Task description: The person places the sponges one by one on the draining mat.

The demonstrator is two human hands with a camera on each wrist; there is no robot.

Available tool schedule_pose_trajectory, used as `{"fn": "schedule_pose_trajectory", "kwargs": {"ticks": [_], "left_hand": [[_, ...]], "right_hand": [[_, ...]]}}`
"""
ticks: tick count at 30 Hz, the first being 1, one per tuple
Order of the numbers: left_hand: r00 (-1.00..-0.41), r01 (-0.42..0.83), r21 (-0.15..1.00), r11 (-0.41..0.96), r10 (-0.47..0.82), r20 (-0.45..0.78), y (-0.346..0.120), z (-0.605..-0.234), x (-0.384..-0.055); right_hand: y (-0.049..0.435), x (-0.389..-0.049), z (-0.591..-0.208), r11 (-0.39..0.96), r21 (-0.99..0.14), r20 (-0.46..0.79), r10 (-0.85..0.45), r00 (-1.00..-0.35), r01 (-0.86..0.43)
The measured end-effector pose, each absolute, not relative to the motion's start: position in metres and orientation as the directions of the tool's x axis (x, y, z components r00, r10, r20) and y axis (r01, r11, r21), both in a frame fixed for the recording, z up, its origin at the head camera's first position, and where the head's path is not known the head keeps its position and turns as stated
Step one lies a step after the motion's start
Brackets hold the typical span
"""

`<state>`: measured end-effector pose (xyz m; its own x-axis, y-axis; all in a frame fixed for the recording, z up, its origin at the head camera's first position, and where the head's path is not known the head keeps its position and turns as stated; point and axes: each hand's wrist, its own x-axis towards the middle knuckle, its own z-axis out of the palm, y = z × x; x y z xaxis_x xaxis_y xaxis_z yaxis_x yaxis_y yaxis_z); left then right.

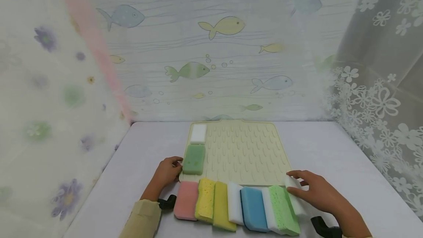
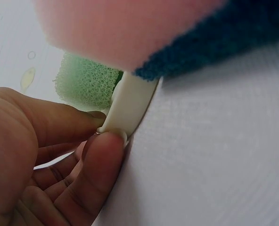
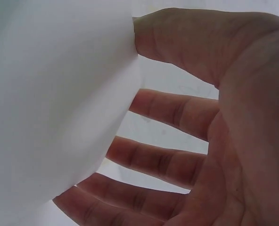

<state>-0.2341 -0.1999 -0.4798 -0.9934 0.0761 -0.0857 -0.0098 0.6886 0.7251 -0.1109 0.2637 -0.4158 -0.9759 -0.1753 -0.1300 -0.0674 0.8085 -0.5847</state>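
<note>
My left hand [image 1: 167, 171] is at the left edge of a cream ridged drying mat [image 1: 246, 153]. In the left wrist view its thumb and finger pinch the mat's raised edge [image 2: 131, 103], close to a green sponge [image 2: 87, 80]. My right hand [image 1: 314, 188] grips a white sponge [image 3: 59, 94] at the right end of a row, thumb on one side and fingers spread along the other. Beside that sponge leans a light green sponge [image 1: 284, 208] with a white layer. On the mat's left side lie a white sponge [image 1: 198, 134] and the green one.
Leftward along the row before the mat stand a blue sponge [image 1: 254, 208], a white one [image 1: 235, 203], two yellow ones and a pink sponge [image 1: 186, 199] with a dark backing. A fish-patterned curtain [image 1: 228, 65] hangs behind the white table [image 1: 145, 146].
</note>
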Motion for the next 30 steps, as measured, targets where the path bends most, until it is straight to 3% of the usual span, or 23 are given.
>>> {"fn": "schedule_pose_trajectory", "kwargs": {"ticks": [30], "left_hand": [[-0.992,-0.01,0.738,0.674,0.086,-0.092,-0.202,-0.481,-0.235]], "right_hand": [[0.232,-0.16,-0.381,0.847,-0.47,-0.067,-0.314,-0.947,-0.248]]}}
